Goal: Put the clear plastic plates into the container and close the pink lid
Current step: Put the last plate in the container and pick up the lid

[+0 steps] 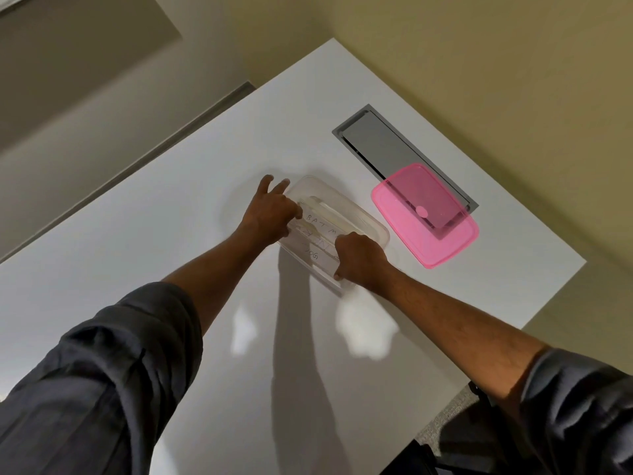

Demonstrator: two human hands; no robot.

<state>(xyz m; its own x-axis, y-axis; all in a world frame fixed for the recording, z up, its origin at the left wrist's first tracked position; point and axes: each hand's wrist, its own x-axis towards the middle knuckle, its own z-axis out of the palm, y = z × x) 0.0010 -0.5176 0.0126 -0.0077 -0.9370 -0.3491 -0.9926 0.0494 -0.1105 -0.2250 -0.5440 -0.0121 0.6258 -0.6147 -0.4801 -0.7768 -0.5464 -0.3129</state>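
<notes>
Nearest the camera: two forearms in rolled-up dark grey sleeves (113,365) reach out over a smooth white table (171,234), casting shadows and soft glare patches on its surface. At lower right, past the table edge, dark objects on speckled floor; too dim to identify. Mid-table sits the container (366,221), a clear rectangular plastic tub with rounded corners, lid off. Inside it lie the clear plastic plates (325,231), thin flat pieces stacked or leaning together; exact count cannot be told. Handwritten lettering shows through, only partly legible. Left hand (270,210) is at the tub's left rim, thumb and one finger curled onto the plates, other fingers spread outward over the table. Right hand (359,258) is curled at the tub's near end, fingertips pinching the plates' edge there. Just right of the tub, not touching it, the pink lid (424,217), translucent and rounded-rectangular, lies flat, partly overlapping a grey metal cable hatch (376,142) recessed in the tabletop. Beyond: beige wall.
</notes>
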